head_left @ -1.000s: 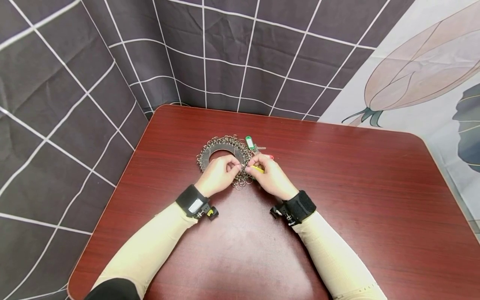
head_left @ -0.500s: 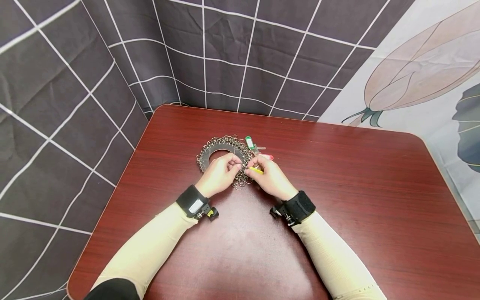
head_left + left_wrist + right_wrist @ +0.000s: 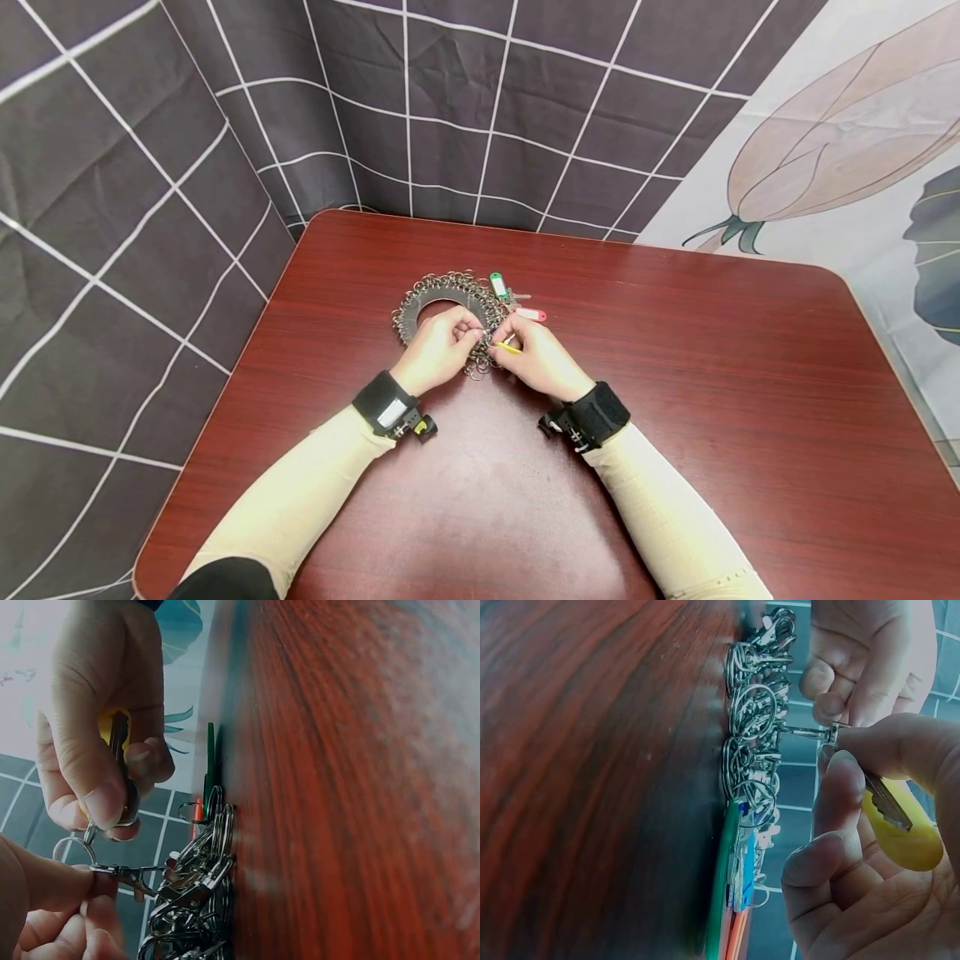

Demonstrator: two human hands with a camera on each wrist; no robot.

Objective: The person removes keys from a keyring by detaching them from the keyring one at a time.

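In the head view, a dark ring-shaped board (image 3: 411, 315) edged with metal clasps and split rings lies on the table. My left hand (image 3: 437, 352) is over its right side, where thumb and forefinger pinch a metal swivel clasp (image 3: 129, 874), clearest in the left wrist view. Beside it, my right hand (image 3: 546, 360) pinches a key (image 3: 887, 801) with a yellow key tag (image 3: 909, 841) against the palm side. A small split ring (image 3: 69, 841) sits between both hands' fingertips. Whether key and clasp are linked is hard to tell.
A green key tag (image 3: 498, 285) and a red key tag (image 3: 531, 314) with keys lie just right of the board. The brown table (image 3: 720, 375) extends to the right and front. Dark checked cloth (image 3: 450, 100) hangs behind.
My right fingers have shifted slightly, and the yellow tag has turned to a steeper slant. More of the red tag shows. My left hand stays nearly still.
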